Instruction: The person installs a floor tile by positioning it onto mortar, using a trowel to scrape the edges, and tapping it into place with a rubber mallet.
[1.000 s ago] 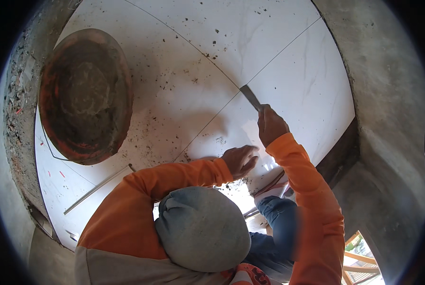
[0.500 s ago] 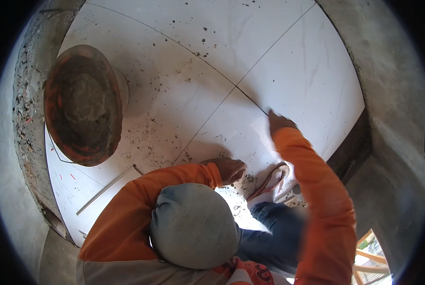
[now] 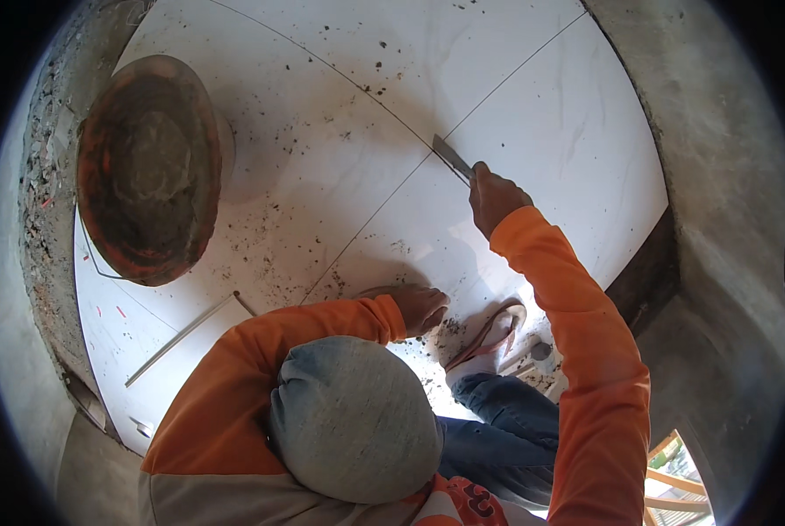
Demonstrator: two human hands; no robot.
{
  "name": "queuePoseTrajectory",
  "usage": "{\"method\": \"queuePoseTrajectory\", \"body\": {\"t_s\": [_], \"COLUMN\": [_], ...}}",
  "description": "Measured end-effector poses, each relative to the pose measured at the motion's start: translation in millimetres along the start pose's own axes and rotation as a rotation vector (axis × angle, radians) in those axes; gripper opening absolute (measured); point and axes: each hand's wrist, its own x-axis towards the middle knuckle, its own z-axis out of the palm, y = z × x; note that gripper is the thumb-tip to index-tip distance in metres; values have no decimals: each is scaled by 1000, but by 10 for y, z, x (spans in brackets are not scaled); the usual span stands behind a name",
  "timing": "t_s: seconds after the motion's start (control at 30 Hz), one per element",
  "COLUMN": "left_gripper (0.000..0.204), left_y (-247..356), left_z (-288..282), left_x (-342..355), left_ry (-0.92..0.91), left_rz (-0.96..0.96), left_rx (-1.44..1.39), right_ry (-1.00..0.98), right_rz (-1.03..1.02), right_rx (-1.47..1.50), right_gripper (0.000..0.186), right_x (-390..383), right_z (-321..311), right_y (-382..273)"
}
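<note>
My right hand [image 3: 496, 195] grips a flat metal scraper [image 3: 450, 156], whose blade meets a thin joint in the white marbled tiles [image 3: 568, 114], close to where two joints cross. My left hand [image 3: 420, 307] is lower, near the tile surface and scattered dirt, with fingers curled and whatever is under them hidden. A sandaled foot [image 3: 489, 342] and jeans-clad leg show just below, between my orange-sleeved arms. A grey cap [image 3: 353, 421] fills the lower middle of the view.
A cement-stained oval bucket [image 3: 151, 171] with a wire handle stands at the left. A thin metal strip [image 3: 182, 337] lies below it. Rough, broken concrete [image 3: 42, 210] edges the tiles on the left, and a grey concrete surface [image 3: 717, 158] borders the right.
My right hand dipped right and down along the joint, then moved back up and left with the scraper. My left hand lowered slightly, and its spread fingers curled in.
</note>
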Motion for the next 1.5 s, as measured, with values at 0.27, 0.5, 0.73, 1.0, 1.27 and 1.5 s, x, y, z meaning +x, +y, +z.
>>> {"method": "queuePoseTrajectory", "body": {"t_s": [0.27,0.5,0.73,1.0,1.27,1.5], "left_gripper": [16,34,68,47,26,27], "left_y": [18,5,-288,561,698,928], "left_z": [66,-368,-1413,691,-133,-1241], "left_x": [-83,102,1332,1423,2075,2317], "left_ry": [53,555,837,-398,12,74], "left_rz": [1,85,-318,413,288,67], "left_rx": [69,132,1109,247,369,834], "right_ry": [70,-279,-831,-436,305,83], "right_rz": [-45,193,687,682,192,280], "right_rx": [25,-38,-386,-830,1733,798], "right_gripper": [15,38,32,31,48,50], "right_x": [12,-520,-3621,-4224,-2327,-770], "right_z": [283,894,1864,2114,952,-871], "right_y": [69,1141,4665,5605,4310,3994]}}
